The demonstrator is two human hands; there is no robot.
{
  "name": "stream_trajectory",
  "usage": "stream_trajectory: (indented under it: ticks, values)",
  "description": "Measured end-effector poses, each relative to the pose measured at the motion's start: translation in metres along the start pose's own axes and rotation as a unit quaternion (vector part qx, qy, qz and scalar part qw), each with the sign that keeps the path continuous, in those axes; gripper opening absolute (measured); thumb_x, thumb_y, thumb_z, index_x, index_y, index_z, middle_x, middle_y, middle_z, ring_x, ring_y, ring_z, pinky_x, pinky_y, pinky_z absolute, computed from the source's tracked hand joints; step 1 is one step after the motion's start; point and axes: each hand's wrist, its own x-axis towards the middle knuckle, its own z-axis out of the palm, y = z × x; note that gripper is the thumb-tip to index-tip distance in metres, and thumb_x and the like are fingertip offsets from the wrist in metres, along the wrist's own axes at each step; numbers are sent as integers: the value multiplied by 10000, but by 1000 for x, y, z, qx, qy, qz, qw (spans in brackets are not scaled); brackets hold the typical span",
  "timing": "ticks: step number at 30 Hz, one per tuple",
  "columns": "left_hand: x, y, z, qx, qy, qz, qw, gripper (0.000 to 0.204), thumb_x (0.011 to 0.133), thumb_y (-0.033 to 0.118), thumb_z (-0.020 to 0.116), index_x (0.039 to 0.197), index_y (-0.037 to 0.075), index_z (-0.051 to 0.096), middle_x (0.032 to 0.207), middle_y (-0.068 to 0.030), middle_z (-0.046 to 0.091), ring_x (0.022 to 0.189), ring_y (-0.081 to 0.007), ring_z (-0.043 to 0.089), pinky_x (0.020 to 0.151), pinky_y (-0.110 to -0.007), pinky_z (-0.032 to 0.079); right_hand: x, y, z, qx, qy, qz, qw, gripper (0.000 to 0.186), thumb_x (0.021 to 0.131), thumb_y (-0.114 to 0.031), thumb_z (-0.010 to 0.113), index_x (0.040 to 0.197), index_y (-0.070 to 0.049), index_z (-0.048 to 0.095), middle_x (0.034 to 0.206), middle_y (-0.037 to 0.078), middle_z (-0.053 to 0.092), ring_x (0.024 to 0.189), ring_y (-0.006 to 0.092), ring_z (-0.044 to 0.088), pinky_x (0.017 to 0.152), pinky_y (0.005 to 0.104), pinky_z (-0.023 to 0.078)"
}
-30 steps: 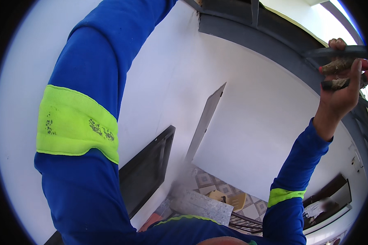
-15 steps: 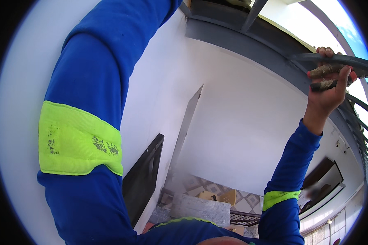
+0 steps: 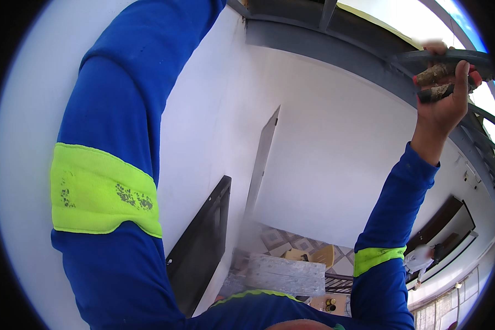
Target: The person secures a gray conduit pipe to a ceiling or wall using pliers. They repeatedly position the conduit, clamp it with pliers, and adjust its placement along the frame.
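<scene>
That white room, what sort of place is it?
Probably the inside of a building, maybe a home, seen from high up: there's a white wall, a patterned floor far below and a grey beam up high.

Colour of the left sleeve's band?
The band is bright yellow-green with dark speckled marks; best seen in the head view.

A distant person point(image 3: 419, 259) apparently shows more beside the right sleeve point(image 3: 393, 198) than half a second ago
</scene>
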Motion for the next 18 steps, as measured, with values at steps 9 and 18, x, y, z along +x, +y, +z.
stream_trajectory:
  ticks: [9,18]
  values:
    - [-3,3,-4,-27,-14,-16,999,135,812,75,626,761,54,750,822,-201,725,822,-387,725,742,-474,581,0,1,-2,-27,-1,4,1000,342,1024,-301,636,1185,-6,575,1046,171,696,1054,273,675,1011,410,507]
    - [-5,3,-9,-39,-28,-15,999,105,786,63,636,738,53,729,799,-206,709,812,-400,716,713,-488,572,6,8,-17,-5,-5,-1,1000,381,1025,-294,636,1186,48,589,1076,183,671,1114,296,641,1075,421,457]
